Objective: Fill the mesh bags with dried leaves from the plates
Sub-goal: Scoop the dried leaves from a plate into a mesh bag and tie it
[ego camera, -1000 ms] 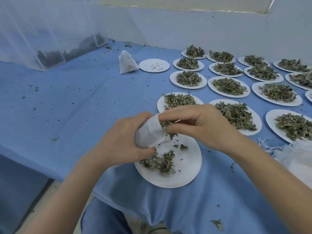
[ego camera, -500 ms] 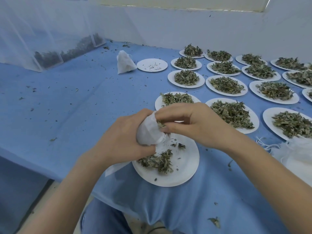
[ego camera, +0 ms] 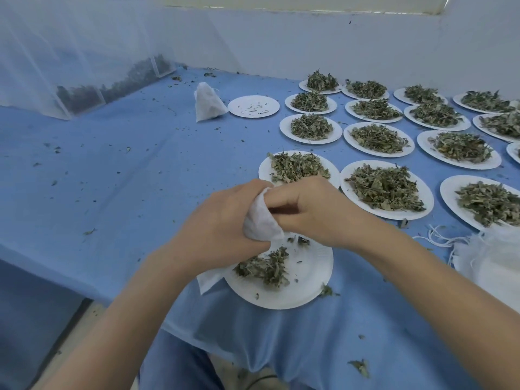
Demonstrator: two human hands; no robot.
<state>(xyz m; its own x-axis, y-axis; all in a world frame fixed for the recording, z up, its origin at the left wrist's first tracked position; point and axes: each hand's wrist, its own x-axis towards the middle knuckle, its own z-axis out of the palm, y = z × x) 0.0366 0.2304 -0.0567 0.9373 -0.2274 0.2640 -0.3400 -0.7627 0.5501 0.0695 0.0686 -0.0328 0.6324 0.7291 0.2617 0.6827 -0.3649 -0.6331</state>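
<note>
Left hand [ego camera: 222,220] grips white mesh bag [ego camera: 260,220] above near plate [ego camera: 306,280]; right hand [ego camera: 312,209], fingers curled, pinches at bag mouth; leaves [ego camera: 266,267] remain on plate

At the tabletop [ego camera: 112,170] near edge sits a plate [ego camera: 306,285] with a few dried leaves [ego camera: 267,267]. The hands, left [ego camera: 222,226] and right [ego camera: 318,212], meet above it around a mesh bag [ego camera: 261,220]. Behind and right lie rows of heaped plates [ego camera: 378,139]. Far left of those rows stands a filled bag [ego camera: 208,102], beside an emptied plate [ego camera: 253,106].
</note>
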